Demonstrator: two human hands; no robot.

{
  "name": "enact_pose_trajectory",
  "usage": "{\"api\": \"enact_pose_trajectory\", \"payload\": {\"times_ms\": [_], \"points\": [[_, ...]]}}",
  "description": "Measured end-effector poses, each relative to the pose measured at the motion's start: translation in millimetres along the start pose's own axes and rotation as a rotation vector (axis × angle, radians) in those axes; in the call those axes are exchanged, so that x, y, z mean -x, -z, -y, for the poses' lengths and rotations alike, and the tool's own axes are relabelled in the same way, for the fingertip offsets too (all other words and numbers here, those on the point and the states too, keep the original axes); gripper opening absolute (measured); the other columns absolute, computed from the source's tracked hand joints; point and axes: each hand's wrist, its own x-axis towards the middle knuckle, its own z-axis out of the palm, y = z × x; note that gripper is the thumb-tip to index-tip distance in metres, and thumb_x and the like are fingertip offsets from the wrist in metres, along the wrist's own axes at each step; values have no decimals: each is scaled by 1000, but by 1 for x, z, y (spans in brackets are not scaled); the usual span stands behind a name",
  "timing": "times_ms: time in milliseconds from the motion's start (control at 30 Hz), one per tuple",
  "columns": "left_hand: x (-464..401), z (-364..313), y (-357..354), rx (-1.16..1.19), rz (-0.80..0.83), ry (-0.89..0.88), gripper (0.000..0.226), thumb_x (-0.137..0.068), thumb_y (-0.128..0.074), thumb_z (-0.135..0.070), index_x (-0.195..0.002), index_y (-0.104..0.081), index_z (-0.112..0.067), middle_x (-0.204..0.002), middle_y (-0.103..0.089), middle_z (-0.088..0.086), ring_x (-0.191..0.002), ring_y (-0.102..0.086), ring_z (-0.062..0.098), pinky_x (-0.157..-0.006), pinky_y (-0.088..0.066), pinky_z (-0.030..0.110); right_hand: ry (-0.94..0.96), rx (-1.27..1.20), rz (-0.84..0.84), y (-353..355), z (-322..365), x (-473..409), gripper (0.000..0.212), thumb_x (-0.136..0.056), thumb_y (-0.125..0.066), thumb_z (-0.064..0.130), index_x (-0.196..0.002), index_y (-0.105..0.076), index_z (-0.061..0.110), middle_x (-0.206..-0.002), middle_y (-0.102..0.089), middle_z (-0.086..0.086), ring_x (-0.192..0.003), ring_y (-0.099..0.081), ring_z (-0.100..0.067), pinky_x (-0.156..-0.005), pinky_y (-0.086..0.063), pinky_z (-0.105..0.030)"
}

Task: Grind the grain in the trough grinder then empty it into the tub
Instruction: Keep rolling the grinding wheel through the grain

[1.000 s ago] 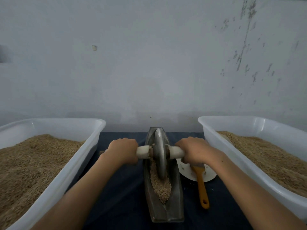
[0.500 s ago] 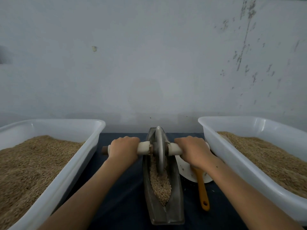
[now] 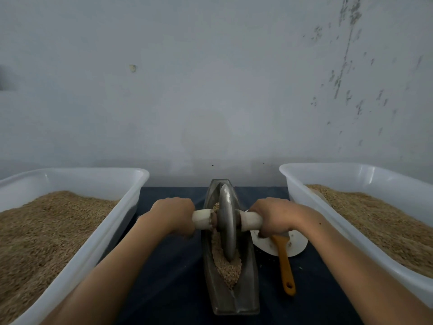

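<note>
Narrow boat-shaped grey metal trough grinder [image 3: 230,299] sits lengthwise on dark blue cloth [image 3: 168,285], between two white plastic tubs. Left tub [image 3: 98,233] and right tub [image 3: 302,184] both hold tan grain. Upright metal grinding wheel [image 3: 226,221] stands in the trough amid pale cracked grain [image 3: 228,269]. Left hand [image 3: 173,214] fully curled round the cream handle [image 3: 201,218] on its side; right hand [image 3: 273,215] likewise wrapped round the opposite handle end. White dish [image 3: 297,242] with an orange-handled brush [image 3: 284,266] lies just right of the trough.
</note>
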Motion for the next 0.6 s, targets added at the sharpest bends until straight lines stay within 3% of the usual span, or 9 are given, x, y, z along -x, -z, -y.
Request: {"api": "enact_pose_trajectory", "payload": {"times_ms": [133, 200, 267, 400, 500, 600], "points": [[-4, -2, -10, -7, -224, 39, 27, -82, -61, -29, -108, -58, -23, -97, -62, -2, -87, -58, 18, -69, -37, 30, -6, 144, -320, -11, 0, -9, 17, -87, -60, 20, -102, -57, 24, -100, -65, 1, -86, -59, -18, -66, -38, -30], [-4, -3, -14, 19, -322, 54, 21, -85, -57, -27, -105, -56, -24, -100, -62, -1, -91, -59, 20, -69, -36, 30, 2, 185, -525, -20, 1, -14, 11, -90, -54, 18, -93, -48, 27, -96, -64, 2, -86, -59, -19, -65, -32, -30], [-4, -4, -16, 30, -368, 58, 18, -86, -56, -26, -104, -55, -24, -99, -62, -1, -91, -59, 20, -68, -36, 30, 10, 189, -616, -27, 0, -18, 13, -91, -52, 18, -88, -42, 27, -92, -64, 3, -84, -59, -20, -64, -29, -30], [-4, -3, -12, -12, -273, 38, 24, -84, -59, -29, -107, -58, -22, -100, -62, -1, -90, -59, 18, -69, -37, 29, 10, 133, -429, -18, -3, -14, 12, -89, -56, 19, -96, -52, 28, -97, -65, 3, -87, -60, -18, -68, -39, -29], [2, 1, -1, 20, -27, 11, 32, -80, -66, -30, -109, -60, -17, -93, -63, -1, -83, -60, 17, -69, -42, 28, 28, 106, -159, -4, -2, -7, 29, -84, -66, 21, -112, -59, 26, -98, -63, 4, -87, -59, -15, -66, -40, -27], [5, 4, 6, 198, 235, -43, 13, -79, -68, -21, -86, -60, -15, -69, -63, -3, -57, -58, 9, -56, -45, 20, 25, 62, 1, 3, 0, -2, 39, -82, -72, 23, -119, -59, 23, -106, -65, 2, -93, -60, -16, -71, -44, -27]]}}
